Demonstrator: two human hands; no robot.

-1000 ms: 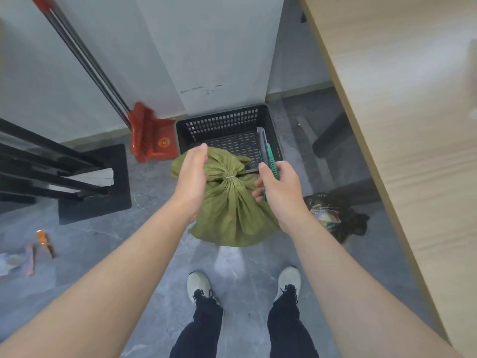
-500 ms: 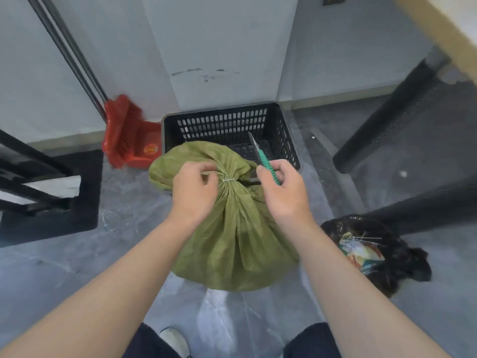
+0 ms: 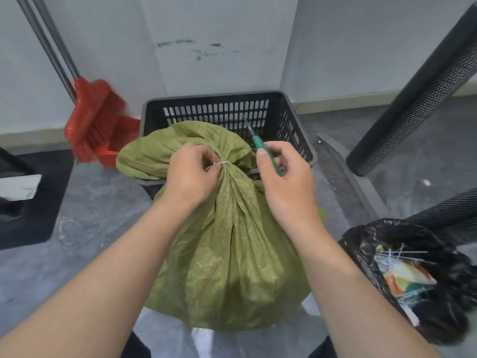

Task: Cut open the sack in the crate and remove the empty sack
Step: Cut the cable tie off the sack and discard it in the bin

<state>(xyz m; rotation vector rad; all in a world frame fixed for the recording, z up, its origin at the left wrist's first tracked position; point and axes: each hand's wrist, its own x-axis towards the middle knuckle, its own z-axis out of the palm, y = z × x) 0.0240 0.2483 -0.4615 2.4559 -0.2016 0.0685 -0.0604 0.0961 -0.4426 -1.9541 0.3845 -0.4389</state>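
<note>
Green woven plastic fills the middle of the frame: the sack (image 3: 227, 249), bulging and full, with its neck cinched by a thin white tie (image 3: 222, 163). Its loose top flops toward the upper left, over the near rim of the black crate (image 3: 296, 125). The crate sits at the top centre against the pale wall, its slotted back wall and part of its floor visible behind the sack. The sack's lower bulk spreads toward the bottom of the frame, over the grey floor; I cannot tell how much of it rests inside the crate.

My left hand (image 3: 189, 177) is curled closed at the neck of the sack, fingertips pinching the gathered fabric right at the tie. My right hand (image 3: 284, 182) is closed around the green handle of a cutter (image 3: 260, 146), thumb pressed along it, with the thin blade pointing up and away over the crate. The blade is just beside the sack's neck, not touching it.

At the lower right, a black bin bag (image 3: 438, 293) lies open on the floor, holding colourful wrappers and a few white strips. At the upper left, a red broom (image 3: 90, 122) stands in a red dustpan (image 3: 121, 140) against the wall. A black mesh-covered tube (image 3: 418, 96) slants across the upper right.
</note>
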